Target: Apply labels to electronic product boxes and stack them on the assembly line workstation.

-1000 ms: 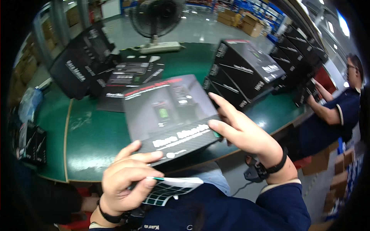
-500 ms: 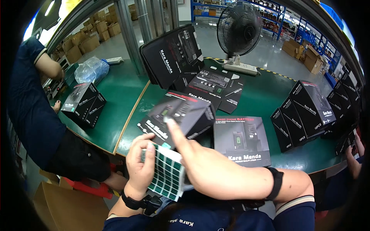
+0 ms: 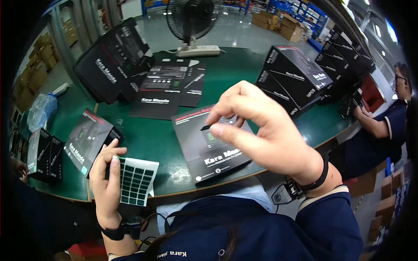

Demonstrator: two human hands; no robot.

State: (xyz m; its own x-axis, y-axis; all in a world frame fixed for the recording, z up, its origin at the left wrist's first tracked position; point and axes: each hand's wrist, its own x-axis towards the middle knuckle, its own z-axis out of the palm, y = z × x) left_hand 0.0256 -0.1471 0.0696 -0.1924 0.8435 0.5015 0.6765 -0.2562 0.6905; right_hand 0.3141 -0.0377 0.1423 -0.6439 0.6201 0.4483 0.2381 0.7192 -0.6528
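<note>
My left hand (image 3: 106, 180) is closed on a white-backed sheet of green rectangular stickers (image 3: 138, 179), holding it by its left edge at the table's front. Just behind those fingers stands a black printed box (image 3: 89, 137) with a small teal sticker on its lower corner. My right hand (image 3: 263, 130) hovers over another black box (image 3: 198, 152) lying in front of me. Its fingers are curled, thumb and index tip almost meeting at a small dark sliver. Whether that sliver is pinched or is print on the box, I cannot tell.
Flat black cartons (image 3: 167, 87) lie behind, beside a leaning carton stack (image 3: 115, 65). Black boxes (image 3: 289, 78) stand at the right, smaller ones (image 3: 43, 156) at the left. A fan (image 3: 191, 19) and power strip (image 3: 198, 51) are at the back. A co-worker (image 3: 383, 126) is at right.
The view has swung right. My right hand has left the left-hand box, where it was pointing, and is now over the middle box with curled fingers. My left hand still holds the sticker sheet.
</note>
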